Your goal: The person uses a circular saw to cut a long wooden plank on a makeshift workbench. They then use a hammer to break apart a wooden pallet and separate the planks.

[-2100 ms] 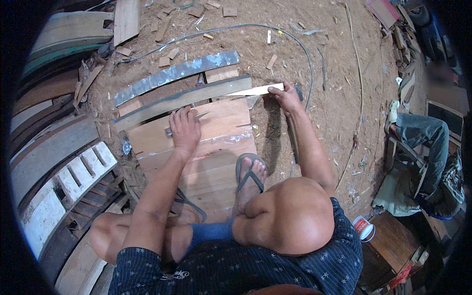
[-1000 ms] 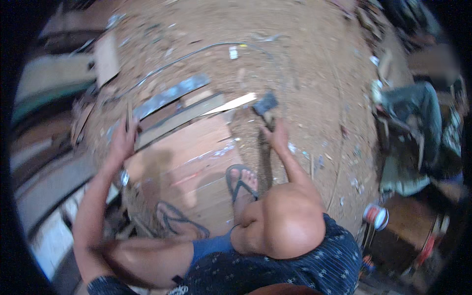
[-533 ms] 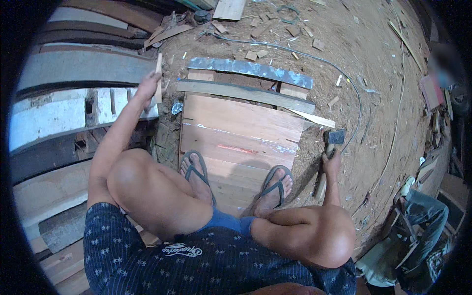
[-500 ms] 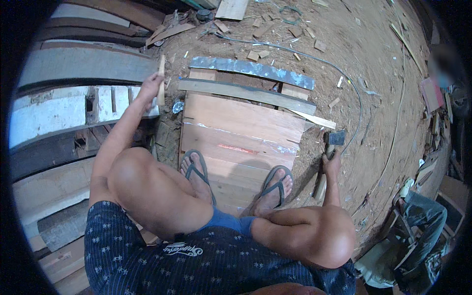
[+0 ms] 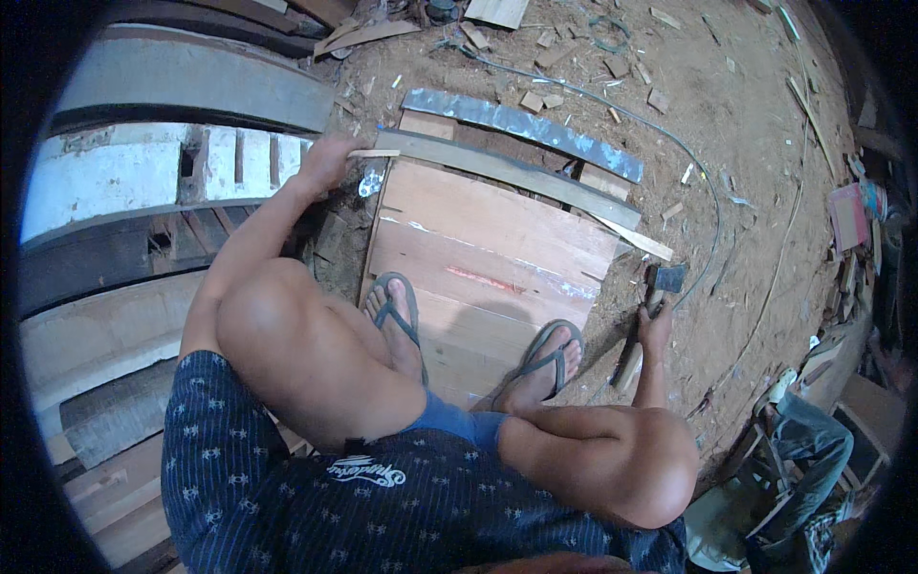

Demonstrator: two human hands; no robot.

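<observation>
My left hand [image 5: 327, 165] is closed on a short narrow wood piece [image 5: 381, 153], which lies horizontally by the left end of a long dark-edged slat [image 5: 507, 177]. My right hand [image 5: 653, 322] is closed round the handle of a hatchet, its black head [image 5: 668, 278] upward, beside the planks. Between my feet and the slat lies a panel of pale planks [image 5: 488, 230] with streaks of red and white. A mottled blue-grey board [image 5: 516, 127] lies above the slat, and a thin pale sliver [image 5: 636, 236] sticks out at its right.
Stacked boards and a white slotted piece [image 5: 100, 177] fill the left. A hose [image 5: 690, 153] curves over the dirt floor among offcuts [image 5: 658, 100]. At right are a pink board [image 5: 846, 220], scrap wood and a seated person's leg [image 5: 803, 430].
My left hand left the slats for the left side, picked up a wood piece, then swung it rightward to horizontal. My right hand released the pale sliver and took hold of the hatchet.
</observation>
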